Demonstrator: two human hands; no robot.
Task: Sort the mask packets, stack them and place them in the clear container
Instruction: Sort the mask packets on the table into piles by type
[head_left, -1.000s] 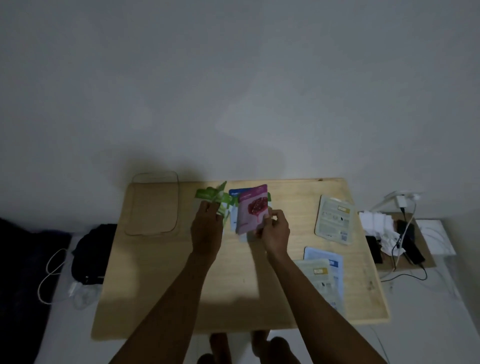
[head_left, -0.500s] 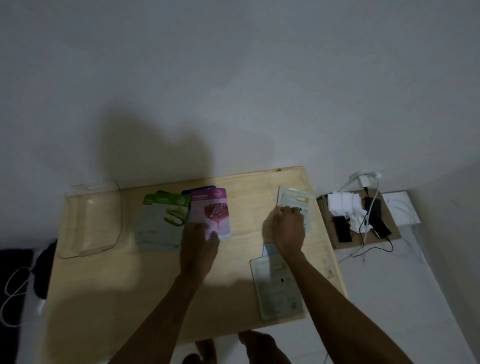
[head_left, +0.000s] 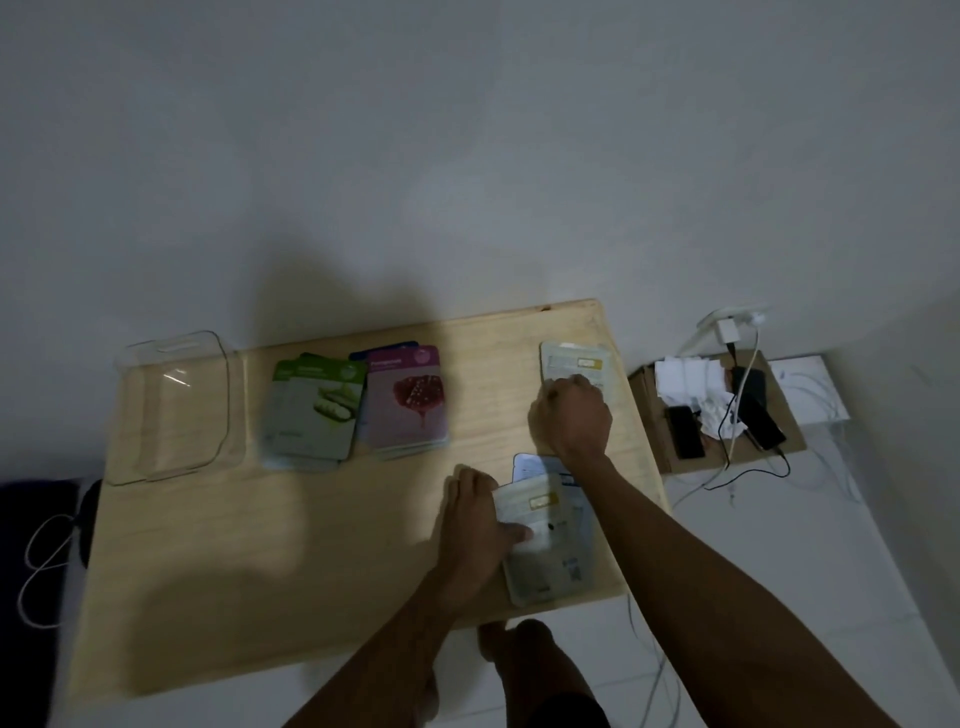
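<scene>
The room is dim and the print on every packet is unreadable. The right hand (head_left: 571, 413) curls over the far pale packet (head_left: 571, 361), hiding its near half; whether it grips, I cannot tell. The left hand (head_left: 475, 525) lies flat, fingers spread, on the near pale packet (head_left: 550, 540), which covers most of a blue one (head_left: 530, 463). Green (head_left: 311, 410) and pink (head_left: 408, 400) stacks lie right of the clear container (head_left: 174, 410) on the table (head_left: 260, 545).

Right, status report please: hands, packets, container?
Left hand flat on near pale packet. Right hand on far pale packet. Green stack, pink stack sorted. Container empty, unobstructed.
</scene>
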